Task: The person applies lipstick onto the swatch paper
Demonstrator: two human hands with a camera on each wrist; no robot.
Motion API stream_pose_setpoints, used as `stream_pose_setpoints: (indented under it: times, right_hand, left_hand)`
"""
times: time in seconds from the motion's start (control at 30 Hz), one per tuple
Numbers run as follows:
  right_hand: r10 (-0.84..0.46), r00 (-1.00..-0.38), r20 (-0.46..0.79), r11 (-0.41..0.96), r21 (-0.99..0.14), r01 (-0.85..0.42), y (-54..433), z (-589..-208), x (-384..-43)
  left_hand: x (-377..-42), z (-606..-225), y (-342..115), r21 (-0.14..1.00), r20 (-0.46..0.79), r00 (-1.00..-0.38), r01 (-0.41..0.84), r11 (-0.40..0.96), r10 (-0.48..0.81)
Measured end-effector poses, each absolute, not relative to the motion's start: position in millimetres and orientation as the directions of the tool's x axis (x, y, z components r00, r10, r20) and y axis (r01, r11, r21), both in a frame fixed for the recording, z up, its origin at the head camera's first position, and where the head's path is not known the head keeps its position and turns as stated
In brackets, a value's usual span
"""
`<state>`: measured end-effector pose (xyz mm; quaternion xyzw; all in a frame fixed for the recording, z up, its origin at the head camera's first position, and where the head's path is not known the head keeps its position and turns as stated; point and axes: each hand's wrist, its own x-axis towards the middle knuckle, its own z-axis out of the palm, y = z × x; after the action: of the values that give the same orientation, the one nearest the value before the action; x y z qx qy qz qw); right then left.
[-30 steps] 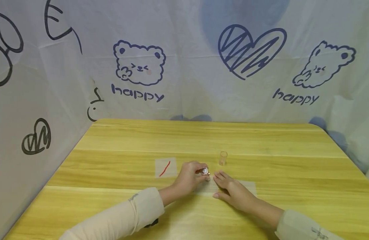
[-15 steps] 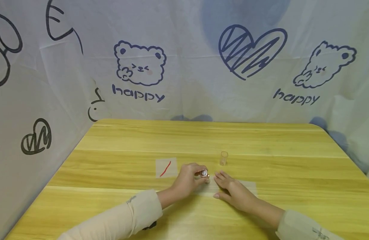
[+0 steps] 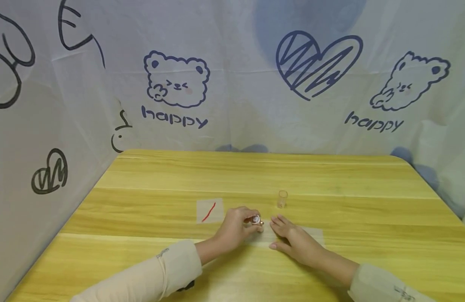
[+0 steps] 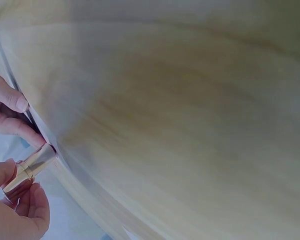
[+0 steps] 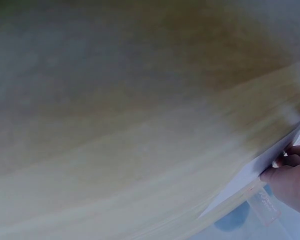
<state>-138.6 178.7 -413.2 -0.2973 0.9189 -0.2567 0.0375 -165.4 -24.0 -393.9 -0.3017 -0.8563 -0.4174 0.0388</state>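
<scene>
My left hand [image 3: 234, 228] pinches a shiny gold lipstick tube [image 4: 34, 169] between thumb and fingers. The base of the lipstick [image 3: 256, 219] faces up toward the head camera, and its other end points down at a white sheet of paper [image 3: 313, 235]. In the left wrist view that far end meets the surface; the lipstick's tip is hardly visible. My right hand [image 3: 298, 245] lies with extended fingers on the same paper, just right of the lipstick, partly covering the sheet. Beyond both hands stands a clear lipstick cap [image 3: 282, 199] with a reddish rim.
To the left lies another small white paper [image 3: 202, 212] bearing a slanting red stroke [image 3: 208, 212]. Everything rests on a yellow wood-grain table [image 3: 142, 176]. White cloth with drawn bears and hearts [image 3: 232, 84] hangs behind and at the left side.
My left hand has drawn the lipstick a little toward me and slightly left. The right hand, the paper under it and the clear cap stay where they were.
</scene>
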Motion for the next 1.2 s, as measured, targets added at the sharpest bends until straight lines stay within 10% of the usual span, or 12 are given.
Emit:
stream_pose_setpoints:
  times: [1.2]
  right_hand:
    - [-0.569,-0.816,0.1,0.695,-0.472,-0.542,178.2,-414.9,-138.3]
  left_hand:
    - [-151.2,-396.4,-42.0,0.696,0.337,-0.806,0.561,0.448,0.486]
